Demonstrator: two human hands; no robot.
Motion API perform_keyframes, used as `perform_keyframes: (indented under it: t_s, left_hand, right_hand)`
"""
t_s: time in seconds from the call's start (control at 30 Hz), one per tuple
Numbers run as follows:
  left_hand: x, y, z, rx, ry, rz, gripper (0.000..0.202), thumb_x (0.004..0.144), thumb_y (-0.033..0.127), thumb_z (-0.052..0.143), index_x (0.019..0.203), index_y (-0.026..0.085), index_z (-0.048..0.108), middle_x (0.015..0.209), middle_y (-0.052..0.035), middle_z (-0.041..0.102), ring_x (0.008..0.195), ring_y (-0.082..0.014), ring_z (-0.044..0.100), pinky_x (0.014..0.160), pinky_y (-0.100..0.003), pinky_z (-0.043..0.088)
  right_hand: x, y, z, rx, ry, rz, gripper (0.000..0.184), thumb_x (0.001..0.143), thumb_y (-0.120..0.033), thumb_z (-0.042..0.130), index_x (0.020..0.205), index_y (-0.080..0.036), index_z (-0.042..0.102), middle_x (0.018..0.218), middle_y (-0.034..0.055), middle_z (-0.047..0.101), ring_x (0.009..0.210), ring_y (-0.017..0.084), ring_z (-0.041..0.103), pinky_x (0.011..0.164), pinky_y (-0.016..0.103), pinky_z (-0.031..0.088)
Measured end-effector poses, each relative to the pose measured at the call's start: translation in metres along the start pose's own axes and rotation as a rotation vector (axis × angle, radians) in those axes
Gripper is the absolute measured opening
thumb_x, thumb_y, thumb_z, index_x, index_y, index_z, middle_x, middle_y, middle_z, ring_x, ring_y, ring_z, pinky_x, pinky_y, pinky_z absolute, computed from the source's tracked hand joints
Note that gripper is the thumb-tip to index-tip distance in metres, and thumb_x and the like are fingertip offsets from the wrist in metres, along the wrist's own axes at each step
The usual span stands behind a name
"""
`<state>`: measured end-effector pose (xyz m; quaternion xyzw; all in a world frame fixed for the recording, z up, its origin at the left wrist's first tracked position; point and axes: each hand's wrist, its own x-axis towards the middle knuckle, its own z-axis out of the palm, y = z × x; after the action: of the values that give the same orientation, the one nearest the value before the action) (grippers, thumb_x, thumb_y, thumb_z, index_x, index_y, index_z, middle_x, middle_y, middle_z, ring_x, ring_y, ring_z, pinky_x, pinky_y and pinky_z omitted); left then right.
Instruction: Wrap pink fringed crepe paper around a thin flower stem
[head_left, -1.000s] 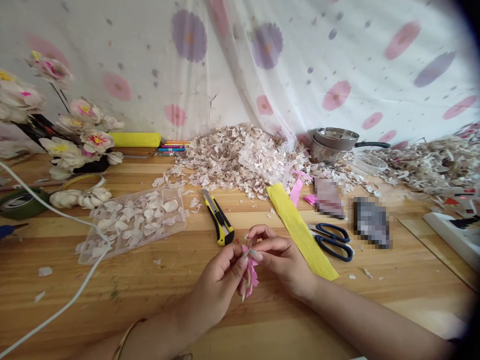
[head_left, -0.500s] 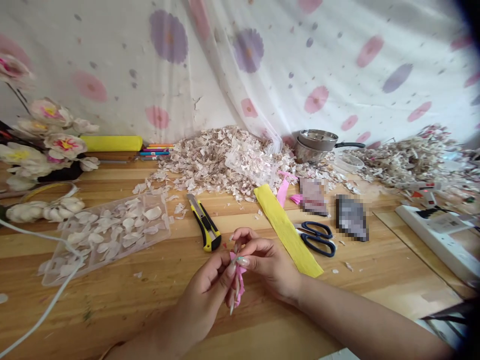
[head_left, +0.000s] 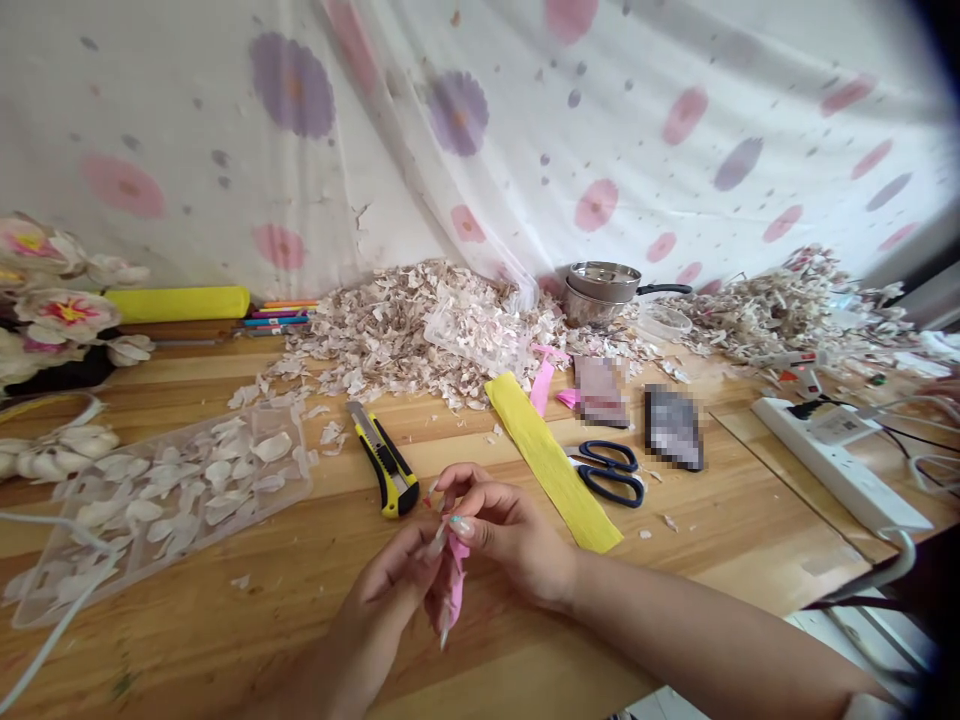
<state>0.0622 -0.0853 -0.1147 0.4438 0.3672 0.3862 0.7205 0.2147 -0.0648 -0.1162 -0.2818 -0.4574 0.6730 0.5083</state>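
Note:
Both hands meet low in the middle of the head view, above the wooden table (head_left: 750,540). My left hand (head_left: 394,590) and my right hand (head_left: 502,530) pinch the same small strip of pink crepe paper (head_left: 455,590), which hangs down between the fingers. The fingers of both hands are closed on it. A yellow utility knife (head_left: 382,460) lies just behind my left hand. A long yellow crepe paper strip (head_left: 551,462) and black-handled scissors (head_left: 611,470) lie to the right of my right hand.
A clear tray of white petals (head_left: 161,490) sits at left, artificial flowers (head_left: 60,310) behind it. A big heap of pale petal scraps (head_left: 420,330), a steel pot (head_left: 604,285), a glue gun (head_left: 795,370) and a white power strip (head_left: 840,465) fill the back and right.
The view has swung to the right, so everything has slid left in the picture. Both hands keep their pinch on the pink paper, which now hangs more folded and narrow.

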Motion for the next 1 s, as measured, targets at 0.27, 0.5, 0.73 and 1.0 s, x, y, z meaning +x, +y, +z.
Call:
perform_keyframes:
  t_s: [0.27,0.5,0.73,1.0]
  left_hand:
    - [-0.005,0.005,-0.003,-0.023,0.053,-0.069,0.039,0.070,0.056,0.073,0.080,0.019,0.067,0.060,0.0007,0.058,0.055,-0.0114,0.050,0.053,-0.021,0.043]
    - [-0.006,-0.002,-0.010,0.063,0.029,-0.024,0.035,0.080,0.055,0.064,0.092,0.021,0.065,0.060,0.0026,0.056,0.054,-0.0112,0.046,0.052,-0.022,0.040]
    - [-0.009,0.002,-0.007,0.159,0.057,0.009,0.041,0.076,0.059,0.065,0.078,0.018,0.060,0.059,0.0030,0.053,0.053,-0.0101,0.047,0.050,-0.021,0.040]
    - [-0.013,0.005,0.002,0.202,0.104,0.001,0.044,0.074,0.061,0.065,0.074,0.018,0.061,0.057,0.0034,0.051,0.052,-0.0103,0.045,0.052,-0.023,0.040]
  right_hand:
    - [0.002,-0.001,-0.001,-0.034,-0.051,-0.062,0.014,0.073,-0.033,0.079,0.070,-0.021,0.072,0.102,0.0036,0.056,0.094,0.015,0.058,0.096,0.035,0.043]
    - [0.002,-0.002,-0.002,-0.173,-0.041,-0.164,0.019,0.076,-0.036,0.076,0.071,-0.020,0.069,0.100,0.0046,0.056,0.095,0.015,0.057,0.088,0.033,0.046]
    - [0.013,-0.063,-0.058,-0.545,0.286,-0.431,0.018,0.082,-0.039,0.068,0.077,-0.022,0.067,0.103,0.0046,0.060,0.097,0.018,0.058,0.080,0.033,0.049]
    - [-0.047,-0.141,-0.218,-1.099,1.293,0.135,0.068,0.067,-0.034,0.079,0.127,-0.016,0.054,0.126,0.0182,0.055,0.113,0.032,0.054,0.087,0.042,0.048]
